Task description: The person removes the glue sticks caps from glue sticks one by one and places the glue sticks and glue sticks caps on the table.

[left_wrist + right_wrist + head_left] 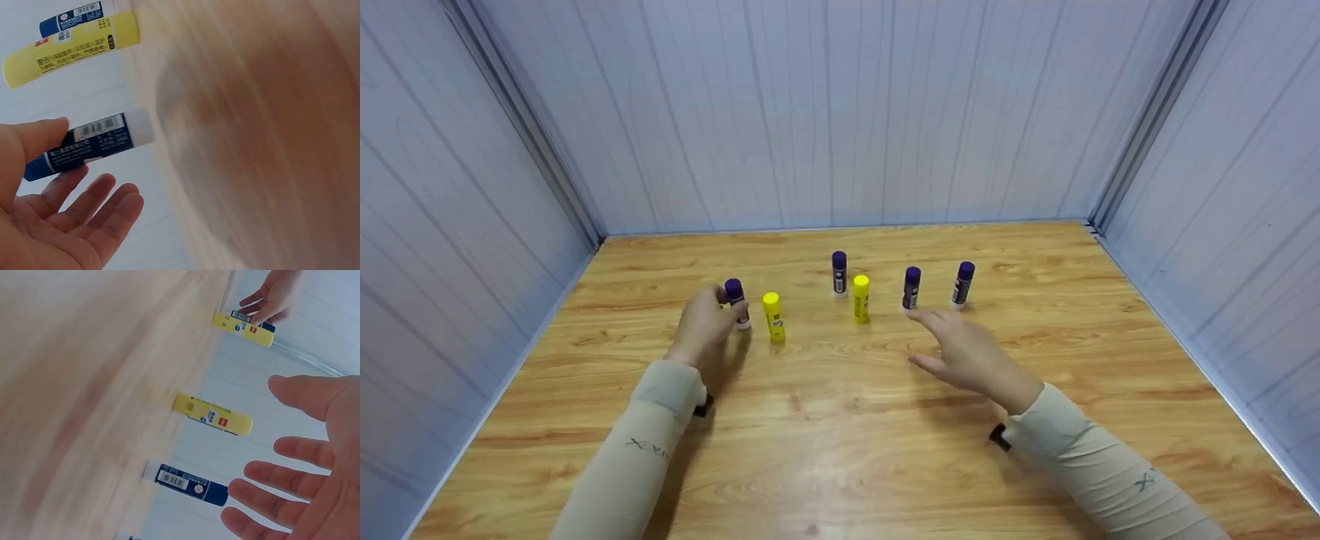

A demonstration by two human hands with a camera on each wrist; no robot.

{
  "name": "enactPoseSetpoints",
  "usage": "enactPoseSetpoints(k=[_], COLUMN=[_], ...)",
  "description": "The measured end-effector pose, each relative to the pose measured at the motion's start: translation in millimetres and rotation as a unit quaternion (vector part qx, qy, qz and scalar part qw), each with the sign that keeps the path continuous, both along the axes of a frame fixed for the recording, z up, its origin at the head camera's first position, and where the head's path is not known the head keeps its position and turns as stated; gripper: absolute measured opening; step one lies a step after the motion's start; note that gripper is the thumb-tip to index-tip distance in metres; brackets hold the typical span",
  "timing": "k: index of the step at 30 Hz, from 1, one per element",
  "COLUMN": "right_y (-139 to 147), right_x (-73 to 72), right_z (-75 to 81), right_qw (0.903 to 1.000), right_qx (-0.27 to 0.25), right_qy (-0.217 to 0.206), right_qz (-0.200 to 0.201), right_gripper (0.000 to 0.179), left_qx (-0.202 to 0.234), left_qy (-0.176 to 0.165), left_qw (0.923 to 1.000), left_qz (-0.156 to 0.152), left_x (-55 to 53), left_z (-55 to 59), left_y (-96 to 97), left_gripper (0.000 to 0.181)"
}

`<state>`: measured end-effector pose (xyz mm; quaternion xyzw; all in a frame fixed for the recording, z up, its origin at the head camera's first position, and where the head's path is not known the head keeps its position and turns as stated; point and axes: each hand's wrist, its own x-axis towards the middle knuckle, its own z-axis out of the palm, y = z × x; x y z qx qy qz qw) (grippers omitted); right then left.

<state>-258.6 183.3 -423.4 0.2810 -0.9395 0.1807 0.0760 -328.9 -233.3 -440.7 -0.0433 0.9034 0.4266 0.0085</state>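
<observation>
My left hand pinches an upright purple-capped glue stick between thumb and index finger. In the left wrist view the thumb lies on one side of its dark label, and the other fingers stay loosely spread. A yellow glue stick stands just right of that hand. My right hand holds nothing, its fingers spread in the right wrist view. It is nearest to a purple-capped glue stick, whose white base is close to the fingertips; the head view does not show whether they touch.
Another yellow glue stick and a purple-capped one stand mid-table. One more purple-capped glue stick stands at the right. The wooden table is bounded by a pale back wall and side walls.
</observation>
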Motion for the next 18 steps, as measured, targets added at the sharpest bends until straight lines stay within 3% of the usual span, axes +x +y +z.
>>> enactPoseSetpoints(k=[11,18], right_y=[0.9,-4.8], right_x=[-10.3,-15.2], right_z=[24.6,38.9], right_qw=[0.9992,0.9981], right_qx=[-0.016,-0.035], right_qy=[0.019,0.047], right_qz=[-0.030,-0.017], right_gripper=[0.069,0.069], left_qx=[-0.007,-0.025], left_qy=[0.120,0.206], left_qw=[0.9925,0.9782], left_qz=[0.022,-0.016], left_x=[5.2,16.5], left_z=[22.3,34.5], left_y=[16.2,35.1], left_gripper=[0.032,0.026])
